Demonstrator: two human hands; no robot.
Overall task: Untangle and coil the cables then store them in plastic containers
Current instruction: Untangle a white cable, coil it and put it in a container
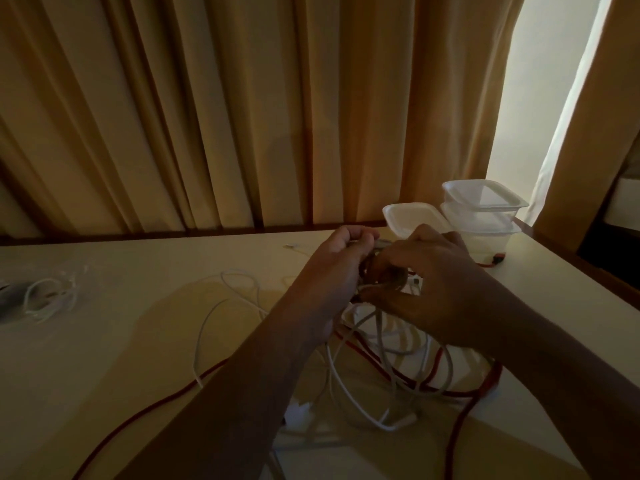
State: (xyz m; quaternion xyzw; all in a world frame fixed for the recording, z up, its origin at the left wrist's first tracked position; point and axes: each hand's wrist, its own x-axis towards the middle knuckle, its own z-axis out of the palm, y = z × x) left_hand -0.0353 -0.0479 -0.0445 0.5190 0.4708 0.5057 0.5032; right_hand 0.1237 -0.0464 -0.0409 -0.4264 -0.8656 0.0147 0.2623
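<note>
step: untangling | left hand (341, 258) grips a grey cable (381, 327) bunch, lifted to free it | right hand (426, 282) pinches the same bunch | tangle of white and red cable (460, 431) lies at worktop (104, 341) near edge | plastic containers (481, 209) wait at far right corner

Both hands, left hand (341, 261) and right hand (436, 285), grip tangled cables (377, 358).

Two hands (332, 268), at least three plastic containers (415, 216), one red cable (493, 377), several tangled white cables (198, 351)
</note>
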